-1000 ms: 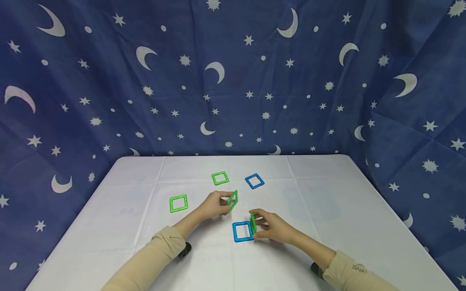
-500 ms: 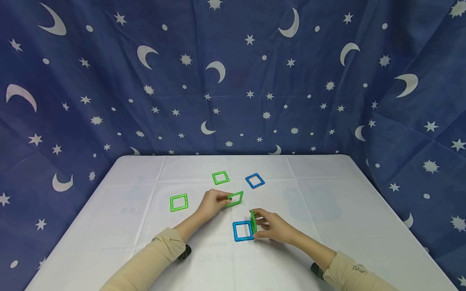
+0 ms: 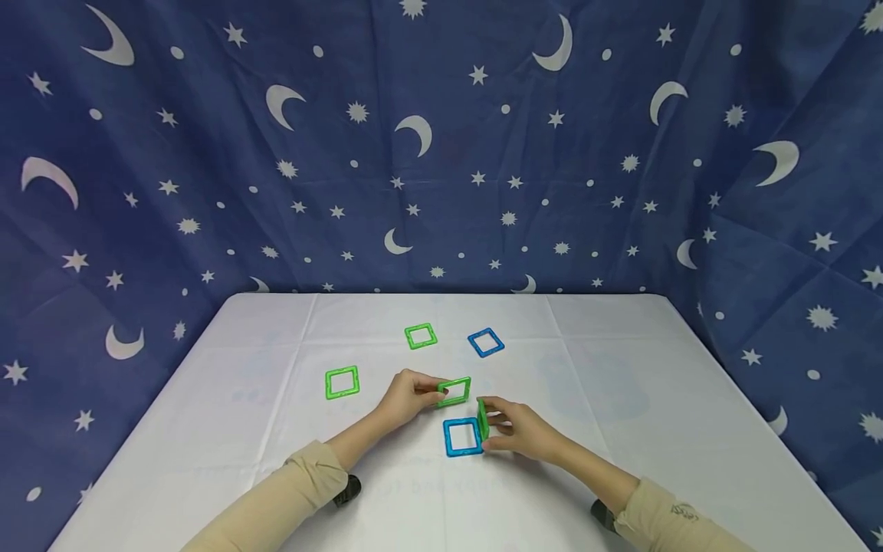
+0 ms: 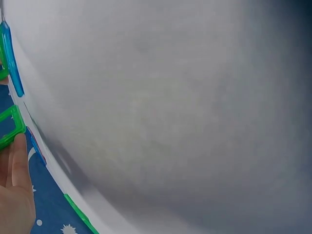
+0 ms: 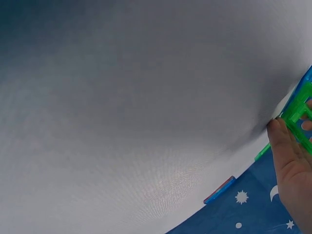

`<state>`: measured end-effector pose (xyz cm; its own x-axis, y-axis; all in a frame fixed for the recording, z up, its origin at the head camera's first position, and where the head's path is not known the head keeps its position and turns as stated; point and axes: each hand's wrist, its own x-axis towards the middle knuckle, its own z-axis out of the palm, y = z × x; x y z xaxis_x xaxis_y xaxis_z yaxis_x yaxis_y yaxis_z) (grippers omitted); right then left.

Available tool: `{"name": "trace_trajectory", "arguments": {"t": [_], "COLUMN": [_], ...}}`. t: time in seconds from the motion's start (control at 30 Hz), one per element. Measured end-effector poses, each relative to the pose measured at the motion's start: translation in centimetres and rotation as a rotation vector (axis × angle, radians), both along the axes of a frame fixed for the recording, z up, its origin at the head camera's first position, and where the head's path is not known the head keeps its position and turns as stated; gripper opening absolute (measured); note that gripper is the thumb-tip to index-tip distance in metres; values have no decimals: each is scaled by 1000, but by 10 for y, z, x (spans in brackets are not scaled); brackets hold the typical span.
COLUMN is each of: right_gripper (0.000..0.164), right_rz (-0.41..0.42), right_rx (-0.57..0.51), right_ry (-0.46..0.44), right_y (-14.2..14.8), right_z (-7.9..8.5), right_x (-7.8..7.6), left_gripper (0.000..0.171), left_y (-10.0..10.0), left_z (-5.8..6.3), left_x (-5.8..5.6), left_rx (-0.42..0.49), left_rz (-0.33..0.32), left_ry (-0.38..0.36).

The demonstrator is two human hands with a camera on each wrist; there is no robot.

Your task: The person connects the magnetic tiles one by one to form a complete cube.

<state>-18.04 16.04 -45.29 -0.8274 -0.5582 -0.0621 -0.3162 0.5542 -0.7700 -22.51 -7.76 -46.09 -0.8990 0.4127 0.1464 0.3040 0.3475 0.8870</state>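
My left hand (image 3: 408, 397) pinches a green square magnetic tile (image 3: 454, 392) by its left edge, tilted up above the table just behind the near blue square tile (image 3: 462, 438). That blue tile lies flat on the cloth. My right hand (image 3: 522, 432) holds a second green square tile (image 3: 483, 420) upright along the blue tile's right edge. In the left wrist view the left hand (image 4: 17, 185) has its fingertips on a green tile frame (image 4: 18, 119). The right wrist view has the right hand (image 5: 295, 170) against a green tile (image 5: 297, 109), partly cut off by the frame's edge.
Two green square tiles lie flat, one at left (image 3: 342, 382) and one farther back (image 3: 421, 336). A blue square tile (image 3: 486, 343) lies at the back. The white-covered table (image 3: 593, 491) meets a dark blue curtain (image 3: 455, 153) with moons and stars.
My left hand has turned its green tile and carried it to the right and nearer, toward the blue tile. My right hand keeps its green tile in place.
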Motion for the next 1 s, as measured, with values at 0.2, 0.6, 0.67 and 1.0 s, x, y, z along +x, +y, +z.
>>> {"name": "trace_trajectory", "arguments": {"t": [0.2, 0.6, 0.67, 1.0], "right_gripper": [65, 57, 57, 57], "right_rz": [-6, -10, -4, -4], "right_rx": [-15, -31, -27, -33], "right_ry": [3, -10, -5, -11], "right_y": [0, -1, -1, 0], "right_z": [-1, -1, -1, 0], "right_x": [-1, 0, 0, 1], "left_gripper": [21, 18, 18, 23], "left_y": [3, 5, 5, 11], "left_z": [2, -1, -2, -6], "left_x": [2, 10, 10, 18], "left_rx": [-10, -42, -36, -183], "left_rz": [-39, -86, -89, -38], "left_ry": [10, -35, -38, 36]}}
